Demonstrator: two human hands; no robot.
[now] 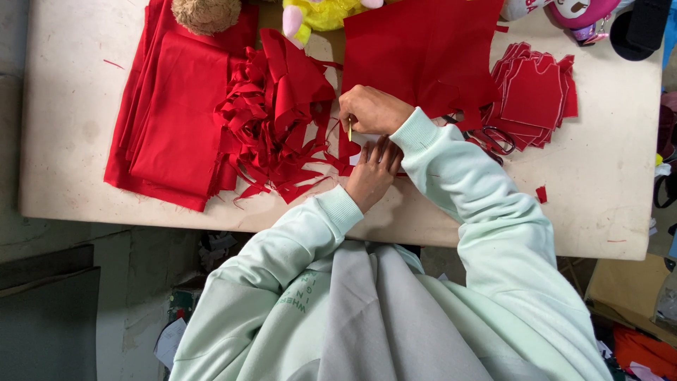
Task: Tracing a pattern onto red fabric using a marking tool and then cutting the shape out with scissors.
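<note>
1. Red fabric piece lies on the surface just beyond your chest, under both hands.
2. Your left hand rests flat, fingers spread, pinning the piece; keep it pressed so nothing shifts.
3. Your right hand is pinched closed on a thin yellowish marker, tip down on the cloth; hold it steady and upright.
4. Scissors sit just right of your wrist.
5. Tangled red scraps lie left, the folded red stack further left.
6. Cut red shapes are piled right; plush toys sit at the far edge.
</note>
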